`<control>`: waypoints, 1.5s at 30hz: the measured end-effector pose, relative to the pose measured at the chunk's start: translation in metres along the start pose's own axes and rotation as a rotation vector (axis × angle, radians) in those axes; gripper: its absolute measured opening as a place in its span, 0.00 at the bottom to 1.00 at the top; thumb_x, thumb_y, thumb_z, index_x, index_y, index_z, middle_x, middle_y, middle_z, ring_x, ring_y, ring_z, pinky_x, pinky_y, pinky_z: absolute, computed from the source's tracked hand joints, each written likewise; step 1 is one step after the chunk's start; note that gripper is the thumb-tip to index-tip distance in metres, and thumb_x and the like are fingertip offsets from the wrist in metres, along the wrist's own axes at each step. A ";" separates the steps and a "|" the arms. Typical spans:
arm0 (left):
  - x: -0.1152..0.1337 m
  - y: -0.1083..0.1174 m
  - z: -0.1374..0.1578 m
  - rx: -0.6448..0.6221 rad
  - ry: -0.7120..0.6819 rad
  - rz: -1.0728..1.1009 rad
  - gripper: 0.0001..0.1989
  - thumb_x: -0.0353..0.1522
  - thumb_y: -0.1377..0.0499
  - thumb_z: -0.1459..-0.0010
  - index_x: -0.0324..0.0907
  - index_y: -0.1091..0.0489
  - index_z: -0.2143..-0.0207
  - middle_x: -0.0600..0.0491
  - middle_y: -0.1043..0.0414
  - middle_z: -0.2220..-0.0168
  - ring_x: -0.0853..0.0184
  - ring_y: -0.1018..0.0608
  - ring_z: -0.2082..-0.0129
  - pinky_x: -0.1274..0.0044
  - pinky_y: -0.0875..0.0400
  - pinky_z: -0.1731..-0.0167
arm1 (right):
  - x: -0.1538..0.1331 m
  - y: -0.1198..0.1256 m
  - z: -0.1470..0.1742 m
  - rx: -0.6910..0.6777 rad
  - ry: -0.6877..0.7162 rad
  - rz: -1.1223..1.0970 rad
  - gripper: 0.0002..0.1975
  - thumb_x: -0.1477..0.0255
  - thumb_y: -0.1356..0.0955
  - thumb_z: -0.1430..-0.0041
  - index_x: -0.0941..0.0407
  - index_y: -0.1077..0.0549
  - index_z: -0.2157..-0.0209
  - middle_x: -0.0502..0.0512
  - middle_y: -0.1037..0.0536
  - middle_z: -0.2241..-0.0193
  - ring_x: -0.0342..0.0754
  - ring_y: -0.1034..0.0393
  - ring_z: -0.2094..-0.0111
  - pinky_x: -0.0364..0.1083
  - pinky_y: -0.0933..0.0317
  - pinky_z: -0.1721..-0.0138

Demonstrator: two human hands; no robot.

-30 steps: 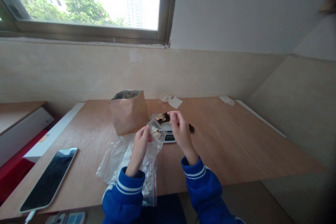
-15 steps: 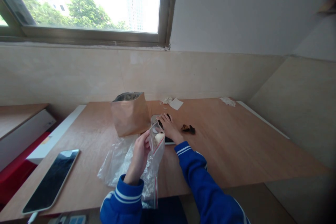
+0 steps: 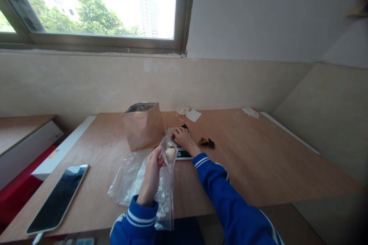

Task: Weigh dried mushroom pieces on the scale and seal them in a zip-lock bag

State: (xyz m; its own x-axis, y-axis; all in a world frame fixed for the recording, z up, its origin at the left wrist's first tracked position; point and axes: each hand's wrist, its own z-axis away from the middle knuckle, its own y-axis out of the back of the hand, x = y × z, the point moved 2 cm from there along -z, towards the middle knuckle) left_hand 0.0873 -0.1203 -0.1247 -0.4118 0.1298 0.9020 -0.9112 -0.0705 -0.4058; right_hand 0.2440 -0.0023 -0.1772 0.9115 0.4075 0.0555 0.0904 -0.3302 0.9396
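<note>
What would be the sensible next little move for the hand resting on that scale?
Probably pinching up a dark piece and carrying it to the small clear bag. The right hand lies on the scale among dark pieces, while the left hand holds the bag up beside it, a pale piece already inside. Whether the right fingers already grip something is unclear.

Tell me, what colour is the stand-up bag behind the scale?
Plain brown, like kraft paper: the bag shows clearly in the head view.
</note>
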 end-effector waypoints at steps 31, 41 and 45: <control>-0.005 -0.007 -0.001 -0.048 -0.199 -0.234 0.24 0.51 0.43 0.46 0.42 0.42 0.81 0.59 0.46 0.82 0.72 0.40 0.80 0.79 0.44 0.78 | -0.043 0.117 0.048 0.228 -0.542 -1.226 0.14 0.60 0.33 0.45 0.54 0.27 0.61 0.53 0.22 0.67 0.48 0.27 0.68 0.44 0.30 0.71; -0.008 -0.015 0.006 -0.105 -0.239 -0.246 0.24 0.52 0.44 0.45 0.41 0.38 0.78 0.59 0.44 0.81 0.72 0.40 0.79 0.79 0.44 0.78 | -0.057 0.124 0.051 0.149 -0.624 -1.007 0.12 0.64 0.32 0.45 0.54 0.27 0.60 0.55 0.21 0.67 0.51 0.25 0.67 0.48 0.30 0.68; -0.009 -0.015 0.007 -0.120 -0.236 -0.237 0.24 0.52 0.43 0.45 0.41 0.39 0.79 0.59 0.45 0.81 0.73 0.41 0.79 0.79 0.45 0.78 | -0.059 0.128 0.051 0.149 -0.601 -0.903 0.12 0.66 0.31 0.46 0.53 0.27 0.59 0.54 0.20 0.67 0.52 0.24 0.67 0.50 0.31 0.63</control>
State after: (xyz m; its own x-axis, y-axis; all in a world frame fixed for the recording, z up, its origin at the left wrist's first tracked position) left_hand 0.1051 -0.1277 -0.1257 -0.1874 -0.1041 0.9767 -0.9818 0.0525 -0.1828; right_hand 0.2223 -0.1120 -0.0776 0.5280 0.0827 -0.8452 0.8346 -0.2344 0.4984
